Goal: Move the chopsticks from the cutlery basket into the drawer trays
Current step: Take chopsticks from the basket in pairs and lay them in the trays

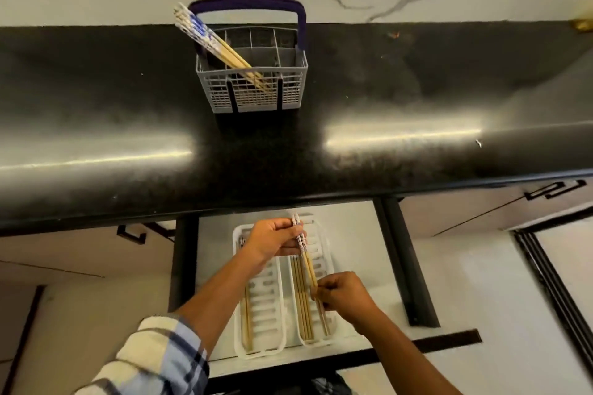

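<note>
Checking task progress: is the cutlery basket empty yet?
Not empty. A bundle of chopsticks leans in the cutlery basket on the counter.

Left tray (239, 350) far end hidden under left hand (272, 239). Chopstick tips in cutlery basket (253, 86) blurred behind mesh wall. Gold object (582, 24) cut by right edge, unidentifiable. Drawer (362, 234) rear hidden under table (417, 80).
</note>
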Demonstrator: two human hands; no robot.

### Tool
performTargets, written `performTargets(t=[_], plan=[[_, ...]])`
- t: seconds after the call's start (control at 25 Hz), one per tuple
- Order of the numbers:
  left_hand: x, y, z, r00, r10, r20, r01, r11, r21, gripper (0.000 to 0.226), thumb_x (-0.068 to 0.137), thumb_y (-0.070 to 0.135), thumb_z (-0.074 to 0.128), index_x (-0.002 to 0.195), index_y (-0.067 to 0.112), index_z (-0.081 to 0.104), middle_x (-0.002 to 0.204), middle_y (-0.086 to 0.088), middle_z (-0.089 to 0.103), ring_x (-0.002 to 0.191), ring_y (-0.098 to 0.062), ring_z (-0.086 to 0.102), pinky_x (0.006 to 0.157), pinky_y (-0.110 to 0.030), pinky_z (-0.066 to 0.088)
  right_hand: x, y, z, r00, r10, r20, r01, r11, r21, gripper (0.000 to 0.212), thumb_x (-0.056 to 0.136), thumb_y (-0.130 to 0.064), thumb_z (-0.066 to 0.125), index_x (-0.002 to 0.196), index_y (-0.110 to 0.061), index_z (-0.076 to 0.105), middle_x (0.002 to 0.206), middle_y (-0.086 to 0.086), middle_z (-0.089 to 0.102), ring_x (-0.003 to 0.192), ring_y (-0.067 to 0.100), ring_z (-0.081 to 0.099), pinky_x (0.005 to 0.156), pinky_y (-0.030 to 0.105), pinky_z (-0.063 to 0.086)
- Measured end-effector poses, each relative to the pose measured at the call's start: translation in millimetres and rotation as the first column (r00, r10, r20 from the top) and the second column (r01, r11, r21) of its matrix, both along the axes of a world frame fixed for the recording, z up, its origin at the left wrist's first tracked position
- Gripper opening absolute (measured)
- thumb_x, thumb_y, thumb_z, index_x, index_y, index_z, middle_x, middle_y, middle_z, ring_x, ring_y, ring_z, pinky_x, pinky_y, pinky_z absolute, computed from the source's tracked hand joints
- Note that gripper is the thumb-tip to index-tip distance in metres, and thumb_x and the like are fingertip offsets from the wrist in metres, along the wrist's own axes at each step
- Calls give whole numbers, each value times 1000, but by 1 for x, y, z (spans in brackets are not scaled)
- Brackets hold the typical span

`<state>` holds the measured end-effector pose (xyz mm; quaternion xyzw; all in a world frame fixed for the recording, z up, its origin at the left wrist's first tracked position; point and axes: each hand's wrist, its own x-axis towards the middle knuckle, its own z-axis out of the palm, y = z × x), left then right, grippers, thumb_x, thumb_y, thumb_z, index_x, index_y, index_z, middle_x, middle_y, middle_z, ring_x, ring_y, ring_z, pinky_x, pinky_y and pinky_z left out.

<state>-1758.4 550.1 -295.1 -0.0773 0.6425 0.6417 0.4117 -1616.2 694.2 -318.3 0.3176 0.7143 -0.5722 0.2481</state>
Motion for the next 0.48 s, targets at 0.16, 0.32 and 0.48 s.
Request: performTargets(t=[0.16,0.32,0.48], plan=[[-2,7,-17,998,-27,62,30,999,-46,25,91,5,67,115,0,67,101,-17,76,87,-27,76,65,-29,63,0,-4,-17,997,-41,61,38,999,37,11,88,-13,69,94,-11,78,85,4,77,80,20,73,81,38,61],[-11,22,-22,995,-52,83,59,996,-74,26,88,8,71,113,4,68,103,-16,76,84,-23,76,61,-27,61,-13,-3,-21,993,-120,1,119,989,83,19,89,-16,68,76,-25,78,70,-1,75,65,19,68,73,39,61],[-19,27,-27,995,-44,87,55,989,-139,32,89,8,70,120,3,64,105,-15,75,87,-24,75,63,-28,62,-29,-3,-24,996,-90,15,86,976,200,21,86,-15,70,67,-21,76,59,0,68,54,15,59,62,35,57]])
